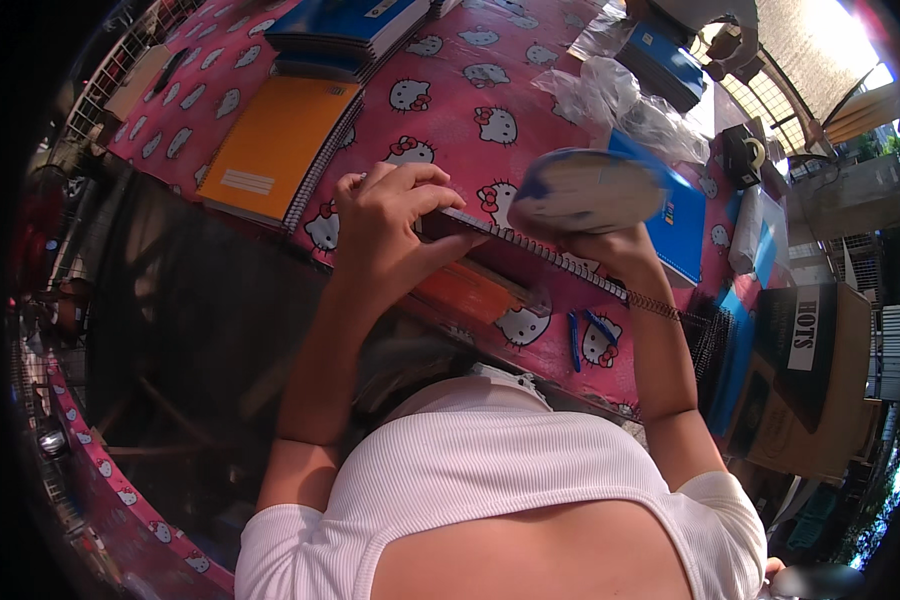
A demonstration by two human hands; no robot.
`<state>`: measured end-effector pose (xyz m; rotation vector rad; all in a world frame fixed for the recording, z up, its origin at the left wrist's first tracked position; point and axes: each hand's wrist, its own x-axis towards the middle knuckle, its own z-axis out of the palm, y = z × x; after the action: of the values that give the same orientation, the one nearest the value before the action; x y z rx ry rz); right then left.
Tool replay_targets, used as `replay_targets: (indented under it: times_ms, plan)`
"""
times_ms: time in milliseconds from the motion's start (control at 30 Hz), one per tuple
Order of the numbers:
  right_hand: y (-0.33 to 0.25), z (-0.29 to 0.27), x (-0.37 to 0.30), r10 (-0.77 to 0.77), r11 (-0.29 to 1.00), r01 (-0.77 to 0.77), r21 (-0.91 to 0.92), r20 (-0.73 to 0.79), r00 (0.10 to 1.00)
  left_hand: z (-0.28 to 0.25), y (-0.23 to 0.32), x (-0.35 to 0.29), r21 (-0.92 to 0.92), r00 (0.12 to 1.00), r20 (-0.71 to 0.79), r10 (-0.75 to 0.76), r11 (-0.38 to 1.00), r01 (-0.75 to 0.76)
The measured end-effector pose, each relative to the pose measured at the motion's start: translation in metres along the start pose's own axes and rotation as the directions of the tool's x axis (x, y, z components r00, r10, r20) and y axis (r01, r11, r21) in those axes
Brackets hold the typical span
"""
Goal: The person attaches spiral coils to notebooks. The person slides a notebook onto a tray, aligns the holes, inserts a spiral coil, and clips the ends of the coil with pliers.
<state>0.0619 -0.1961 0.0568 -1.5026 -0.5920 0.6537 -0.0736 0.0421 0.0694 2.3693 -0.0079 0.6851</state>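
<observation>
A spiral-bound notebook (515, 238) stands on edge in front of me, its row of coil loops facing up toward me. My left hand (390, 215) is closed over the notebook's left end, thumb along the near side and fingers on the far side. Toward the other end, my right hand (620, 248) is bent in behind the spine. A blurred pale oval with a blue rim hides its fingers. Loose wire coil (655, 306) runs out past the notebook's right end, across my right forearm. An orange strip (475, 292) lies below the notebook on the table.
On the pink patterned tablecloth (450, 70) lie a yellow notebook (275, 150), stacked blue notebooks (345, 30), another blue notebook (678, 225) and clear plastic (620, 105). Slim blue handle-like pieces (575, 342) lie nearby. A cardboard box (805, 375) stands right; another person's hand (740, 50) shows far right.
</observation>
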Motion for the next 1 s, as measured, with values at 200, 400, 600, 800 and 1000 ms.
replay_targets:
  times_ms: [200,400,600,800,1000]
  plan:
    - [-0.009,-0.001,0.018,-0.134,0.911,0.210,-0.355,0.229,0.964,0.000,-0.011,0.005,-0.047,0.997,-0.069,0.018,0.999,-0.021]
    - [0.006,0.018,0.042,-0.059,0.586,0.071,-0.807,0.044,0.997,-0.006,-0.015,0.006,-0.181,0.995,-0.050,-0.088,0.980,0.077]
    - [0.007,0.013,0.047,-0.179,0.822,0.269,-0.501,0.222,0.959,-0.009,-0.019,0.006,-0.309,0.993,-0.049,-0.111,0.947,0.091]
    - [-0.005,0.035,0.056,0.006,0.846,0.097,-0.525,0.191,0.982,-0.009,-0.036,0.003,-0.270,0.991,-0.102,-0.082,0.961,0.052]
    - [0.005,0.035,0.068,-0.130,0.969,0.169,-0.179,0.212,0.969,-0.007,-0.041,-0.001,-0.530,0.936,-0.014,-0.352,0.796,0.291]
